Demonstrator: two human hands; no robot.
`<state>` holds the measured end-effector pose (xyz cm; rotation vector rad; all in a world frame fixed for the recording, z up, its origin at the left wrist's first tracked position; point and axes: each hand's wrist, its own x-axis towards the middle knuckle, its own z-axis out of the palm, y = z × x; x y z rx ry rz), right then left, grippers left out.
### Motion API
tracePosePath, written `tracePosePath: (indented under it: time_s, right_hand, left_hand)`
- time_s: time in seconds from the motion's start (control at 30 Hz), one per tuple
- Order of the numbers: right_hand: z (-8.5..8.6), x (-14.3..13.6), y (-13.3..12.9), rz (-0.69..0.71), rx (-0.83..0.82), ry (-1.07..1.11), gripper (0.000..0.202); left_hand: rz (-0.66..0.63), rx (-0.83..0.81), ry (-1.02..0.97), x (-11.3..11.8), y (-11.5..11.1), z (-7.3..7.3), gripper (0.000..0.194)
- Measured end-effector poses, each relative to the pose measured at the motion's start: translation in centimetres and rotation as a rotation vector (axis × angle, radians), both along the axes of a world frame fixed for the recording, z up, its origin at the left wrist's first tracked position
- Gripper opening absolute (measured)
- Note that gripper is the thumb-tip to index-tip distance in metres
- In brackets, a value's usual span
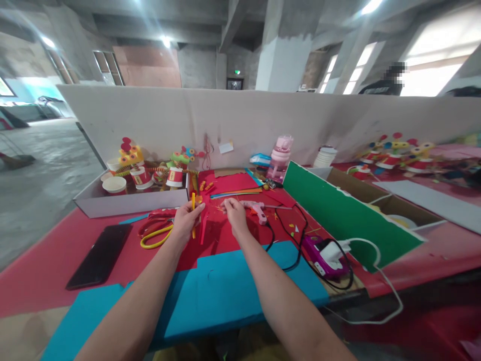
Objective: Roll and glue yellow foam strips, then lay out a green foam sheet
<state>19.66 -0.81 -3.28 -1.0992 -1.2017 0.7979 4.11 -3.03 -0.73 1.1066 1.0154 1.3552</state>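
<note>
My left hand (184, 221) is closed on a narrow yellow strip (194, 231), held upright between thumb and fingers. A small orange piece (199, 199) shows at its fingertips. Just right of that hand, a red strip (204, 225) stretches across the red table covering. My right hand (236, 214) is pinched shut over the table, and whatever its fingertips hold is too small to make out. Beside it lies a pink hot glue gun (259, 212) with a black cord. Left of my left hand are yellow-handled scissors (158, 236) and red-handled pliers (152, 220).
A shallow box (131, 204) of paper-cup figures stands at the left, behind a black phone (99, 255). Blue foam sheets (233, 286) line the front edge. At the right are a purple power strip (325, 258), a green-sided box (341, 213) and a pink bottle (280, 158).
</note>
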Motion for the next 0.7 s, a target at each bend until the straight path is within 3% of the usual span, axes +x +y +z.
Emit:
tracePosePath:
  time_s: [0.1, 0.17, 0.23, 0.37, 0.53, 0.7]
  right_hand:
    - [-0.1, 0.9, 0.2, -0.130, 0.054, -0.177, 0.025]
    - [0.0, 1.1, 0.2, -0.129, 0.093, -0.261, 0.016]
    - [0.2, 0.9, 0.0, -0.054, 0.064, -0.230, 0.017]
    - [0.9, -0.2, -0.7, 0.082, -0.054, -0.004, 0.044]
    - [1.7, -1.0, -1.3, 0.185, 0.059, 0.084, 0.034]
    - [2.3, 0.2, -1.0, -0.114, 0.043, 0.256, 0.044]
  left_hand:
    - [0.003, -0.001, -0.015, 0.0, 0.0, 0.0, 0.039]
    - [-0.005, 0.003, -0.022, 0.1, 0.0, 0.0, 0.039]
    - [-0.019, 0.009, -0.022, 0.1, 0.0, 0.0, 0.039]
    - [-0.052, 0.018, 0.015, 0.3, -0.2, -0.1, 0.038]
    - [-0.154, -0.009, 0.084, 0.7, -0.5, -0.1, 0.039]
    - [-0.180, -0.017, 0.152, 1.0, -0.8, 0.0, 0.038]
